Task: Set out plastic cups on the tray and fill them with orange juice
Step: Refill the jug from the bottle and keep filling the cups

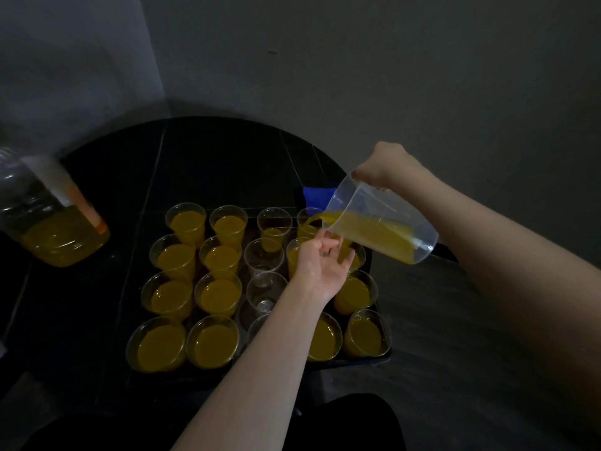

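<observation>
The clear plastic jug (380, 227) was tipped hard over the tray's (387, 354) far right corner, orange juice (370, 231) pooled along its lower side and running off the lip in a thin stream into the back-row cup (309, 222) there. That cup was only part filled. The right hand (379, 166) held the jug from above, fingers curled round its handle side, though the handle itself was hidden. The left hand (323, 265) sat palm up beneath the spout, fingers loosely curled, fingertips touching the jug's rim; whether it gripped anything I couldn't tell.

Across the tray, the cups stood in tight rows, most brimming with opaque yellow-orange juice. In the third column from the tray's left, two empty cups (265, 288) stood clear, and the one behind them held just a little juice. Left of the tray stood a big juice bottle (52, 219), roughly a third full, blurred. Behind the tray's far right corner lay a blue cloth (313, 195) on the dark table (211, 164).
</observation>
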